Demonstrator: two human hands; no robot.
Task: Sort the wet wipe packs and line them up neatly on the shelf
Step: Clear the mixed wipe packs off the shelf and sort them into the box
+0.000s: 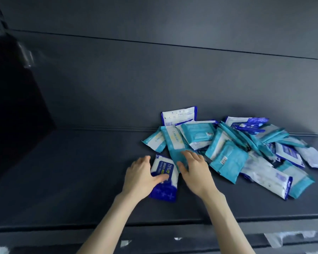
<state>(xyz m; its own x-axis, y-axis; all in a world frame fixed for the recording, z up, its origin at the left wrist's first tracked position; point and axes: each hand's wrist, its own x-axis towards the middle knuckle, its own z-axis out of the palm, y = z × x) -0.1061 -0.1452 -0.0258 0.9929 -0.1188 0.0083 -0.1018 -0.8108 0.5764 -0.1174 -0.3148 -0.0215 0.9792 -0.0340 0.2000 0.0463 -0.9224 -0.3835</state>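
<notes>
**Listener:** Start with the hands. What do they have?

**Onlooker:** The left hand lies flat on a dark blue pack, with straight fingers along its left edge and the thumb across its printed face. It is pressing, not clutching. The right hand is just beside it, fingers spread over the lower end of a teal pack. I cannot tell whether the thumb has pinched that pack or only touches it.

**Listener:** And where do those two packs lie?

**Onlooker:** The dark blue pack lies flat on the shelf, a little apart from the rest, between the two hands. The teal pack slants out from the left edge of the pile. That pile is a loose heap of teal, dark blue and white packs on the right half of the shelf, overlapping at all angles. One white pack leans upright against the back panel.

**Listener:** So how far along is the job?

**Onlooker:** Early, I would say. No row has been formed, and only the dark blue pack is out of the heap. The step in hand looks like pulling out single packs by colour.

**Listener:** What does the next move need?

**Onlooker:** Probably a firm hold on the teal pack, then drawing it out without dragging its neighbours. The bare left half of the shelf has room for separate rows.
</notes>
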